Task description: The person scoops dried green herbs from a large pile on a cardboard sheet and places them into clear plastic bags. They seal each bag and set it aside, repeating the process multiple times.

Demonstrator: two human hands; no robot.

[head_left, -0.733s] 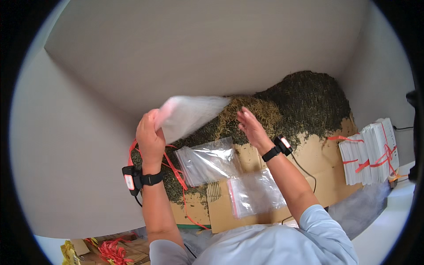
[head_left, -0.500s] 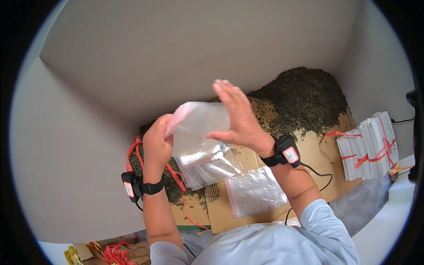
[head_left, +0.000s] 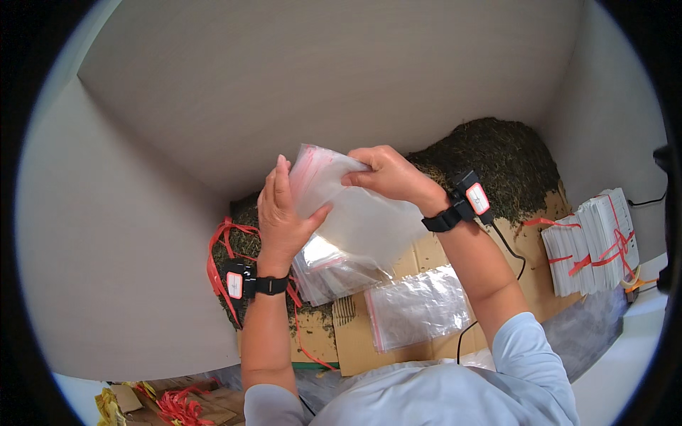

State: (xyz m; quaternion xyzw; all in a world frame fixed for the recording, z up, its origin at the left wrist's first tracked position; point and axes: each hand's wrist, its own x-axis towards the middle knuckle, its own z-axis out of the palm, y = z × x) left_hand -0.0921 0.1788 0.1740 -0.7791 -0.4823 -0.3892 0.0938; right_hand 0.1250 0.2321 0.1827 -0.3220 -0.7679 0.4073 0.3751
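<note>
R. hand (head_left: 395,175) now pinches clear bags (head_left: 362,216) prev. gripped by L. hand (head_left: 283,220), its fingers now extended, i.e. hold transferred.

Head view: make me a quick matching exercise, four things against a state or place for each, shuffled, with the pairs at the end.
Things
1. Right hand
2. White bundle
3. Left hand
4. Tall dark heap

States and places
A. Thumb spread away from upward-pointing fingers
B. By the far wall
C. Pinching the raised clear bags
D. Bound with red ribbon

Pairs: 1-C, 2-D, 3-A, 4-B
</note>
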